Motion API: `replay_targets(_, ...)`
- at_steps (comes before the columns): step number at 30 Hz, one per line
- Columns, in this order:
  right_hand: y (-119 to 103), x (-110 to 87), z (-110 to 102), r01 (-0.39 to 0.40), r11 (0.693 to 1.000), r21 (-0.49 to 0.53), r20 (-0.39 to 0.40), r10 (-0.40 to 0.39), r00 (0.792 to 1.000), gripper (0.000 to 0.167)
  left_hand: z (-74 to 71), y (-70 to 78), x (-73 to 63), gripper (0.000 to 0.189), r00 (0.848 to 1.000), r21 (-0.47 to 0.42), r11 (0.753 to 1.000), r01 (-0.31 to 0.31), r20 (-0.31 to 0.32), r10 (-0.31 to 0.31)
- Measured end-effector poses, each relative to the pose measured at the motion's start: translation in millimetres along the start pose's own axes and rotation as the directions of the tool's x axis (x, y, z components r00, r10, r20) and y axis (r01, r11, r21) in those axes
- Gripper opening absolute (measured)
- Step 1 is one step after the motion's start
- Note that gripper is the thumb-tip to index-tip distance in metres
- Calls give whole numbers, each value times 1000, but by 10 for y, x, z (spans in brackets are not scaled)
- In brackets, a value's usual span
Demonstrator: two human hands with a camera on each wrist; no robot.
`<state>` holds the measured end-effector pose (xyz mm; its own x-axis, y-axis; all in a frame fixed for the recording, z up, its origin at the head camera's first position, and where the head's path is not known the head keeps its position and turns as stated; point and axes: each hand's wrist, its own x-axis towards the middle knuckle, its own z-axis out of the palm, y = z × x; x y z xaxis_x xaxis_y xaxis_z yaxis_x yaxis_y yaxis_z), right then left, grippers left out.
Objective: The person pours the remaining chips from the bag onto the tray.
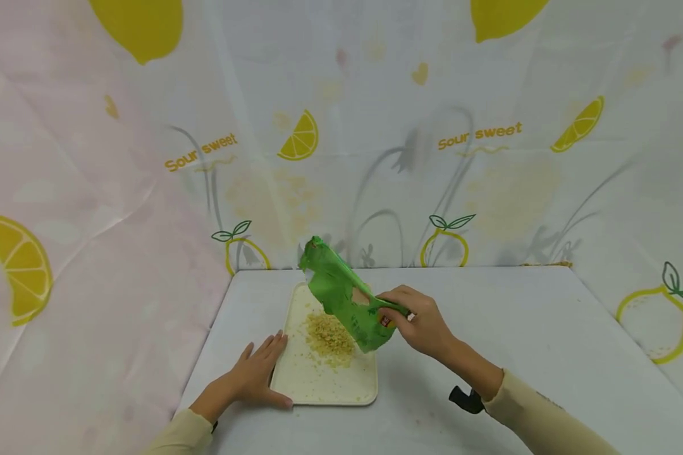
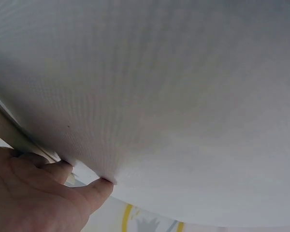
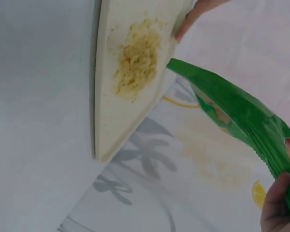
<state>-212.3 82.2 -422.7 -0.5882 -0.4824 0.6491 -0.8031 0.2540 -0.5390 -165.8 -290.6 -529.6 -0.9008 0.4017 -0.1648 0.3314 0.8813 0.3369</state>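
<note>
A green plastic food packet (image 1: 341,294) is pinched at its right end by my right hand (image 1: 422,321), tilted above a cream tray (image 1: 293,382). Pale yellow crumbled bits (image 1: 326,338) lie heaped in the middle of the tray, with small crumbs scattered around them. My left hand (image 1: 255,374) rests along the tray's left edge with fingers spread and the thumb at its near corner. In the right wrist view the packet (image 3: 239,113) hangs beside the tray, its far end creased. The left wrist view shows fingers (image 2: 94,193) against the white surface beside the tray's side.
The tray stands on a white table (image 1: 489,354). A curtain (image 1: 364,177) printed with lemons and words rises behind the table and along its sides. A black strap piece (image 1: 465,400) sticks out at the right wrist.
</note>
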Motion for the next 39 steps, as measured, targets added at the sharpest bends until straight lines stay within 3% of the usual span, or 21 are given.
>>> replay_targets(5,47,-61,13,-42,998,-44,87,46,995,21,-7,27,-13,135,1000,-6,1000,4,-2,-4)
replay_targets(9,58,-102,31,-60,993,-103,97,70,993,20,-22,32,-5,136,1000,-7,1000,5,5,-5)
replay_targets(16,22,23,-31,14,996,-85,-12,-15,1000,21,-61,19,-9,135,1000,8,1000,-6,0,6)
replay_targets(23,32,-32,45,-43,996,-76,100,50,994,20,-68,31,-18,134,1000,-12,1000,-6,8,6)
replay_targets(27,34,-82,56,-75,995,-73,107,82,991,22,-31,37,-20,134,1000,-5,1000,-3,10,4)
replay_targets(30,35,-81,36,-43,996,-83,75,50,996,23,-8,35,-19,134,1000,-5,1000,5,14,-5)
replay_targets(34,5,-39,-15,14,998,-68,-43,-17,999,25,-13,38,-18,135,1000,-8,1000,4,22,-4)
replay_targets(36,-13,-20,-25,21,998,-59,-47,-24,999,25,-23,41,-14,134,1000,-6,1000,7,18,-7)
replay_targets(39,-15,-38,-7,-29,998,-56,8,29,1000,23,-20,44,-5,135,1000,-7,1000,9,17,-9)
